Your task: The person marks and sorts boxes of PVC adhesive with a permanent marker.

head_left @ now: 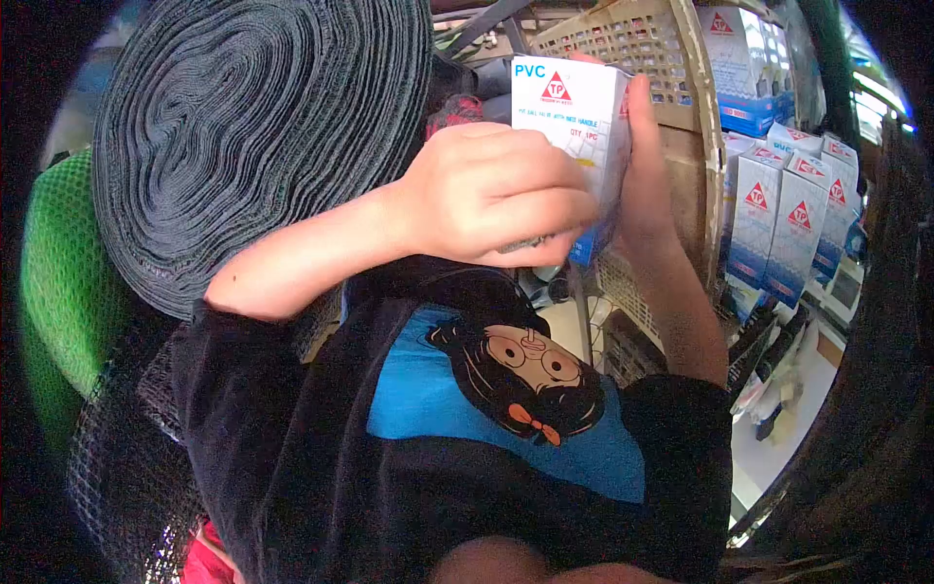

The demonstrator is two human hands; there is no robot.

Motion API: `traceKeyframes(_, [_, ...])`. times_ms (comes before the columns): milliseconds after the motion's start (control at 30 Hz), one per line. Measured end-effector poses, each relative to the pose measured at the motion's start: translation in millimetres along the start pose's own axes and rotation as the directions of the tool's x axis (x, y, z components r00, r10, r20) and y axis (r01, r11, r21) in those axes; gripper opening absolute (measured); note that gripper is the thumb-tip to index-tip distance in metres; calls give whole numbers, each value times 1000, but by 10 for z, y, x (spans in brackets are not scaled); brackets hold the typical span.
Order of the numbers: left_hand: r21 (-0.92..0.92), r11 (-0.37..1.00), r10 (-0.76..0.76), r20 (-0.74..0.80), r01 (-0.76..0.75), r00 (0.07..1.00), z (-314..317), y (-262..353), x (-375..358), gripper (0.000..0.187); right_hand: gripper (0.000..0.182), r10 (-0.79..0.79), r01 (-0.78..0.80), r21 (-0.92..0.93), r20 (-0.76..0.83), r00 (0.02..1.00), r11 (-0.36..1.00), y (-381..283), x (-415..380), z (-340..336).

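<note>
A white and blue PVC ball valve box (565, 95) stands upright in front of my chest, with its printed side and top facing me. My right hand (642, 165) grips it along its right side, thumb up along the edge. Against the box's front is my left hand (501, 195), closed with the fingers curled in. A bit of something greyish shows under those fingers, too little to name. The hand covers the lower part of the box's front.
A big roll of dark netting (233, 146) fills the left, above green mesh (63, 282). Behind the box is a tan plastic basket (623, 39). Several similar boxes (783, 209) stand at the right, and another white and blue box (735, 68) at the upper right.
</note>
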State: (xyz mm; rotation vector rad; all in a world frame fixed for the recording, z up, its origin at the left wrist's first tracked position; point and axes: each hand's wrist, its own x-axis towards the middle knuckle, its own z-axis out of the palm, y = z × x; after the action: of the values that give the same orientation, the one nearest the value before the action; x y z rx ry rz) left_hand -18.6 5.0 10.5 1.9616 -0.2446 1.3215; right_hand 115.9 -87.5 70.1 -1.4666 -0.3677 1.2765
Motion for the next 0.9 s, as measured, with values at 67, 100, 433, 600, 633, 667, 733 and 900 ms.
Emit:
traceKeyframes(67, [1,999,33,2,-33,999,14,-3,-8,21,66,-2,1,24,7,1000,1000,-1,2,-13])
traceKeyframes(100, [-9,1000,30,16,-30,999,10,-4,-7,21,66,-3,2,36,10,1000,999,-1,3,-22])
traceKeyframes(433, [-34,999,-16,76,18,997,7,1,-7,21,65,-62,62,18,-17,998,998,-85,-2,20])
traceKeyframes(600, [58,993,-108,55,105,993,-31,28,48,24,67,-89,89,4,-40,995,996,-71,12,-8])
traceKeyframes(633, [67,990,-130,32,128,991,-34,24,51,25,65,-109,110,15,-29,994,994,-49,13,-16])
traceKeyframes(667, [77,986,-152,9,151,988,-37,12,52,26,63,-130,131,27,-17,991,991,-21,17,-25])
traceKeyframes(733, [77,980,-182,-24,183,983,-52,-7,61,28,62,-166,166,21,-6,986,986,5,25,-25])
traceKeyframes(900, [81,953,-284,-103,293,953,-74,-22,86,25,68,-164,164,-57,16,986,985,6,25,-32])
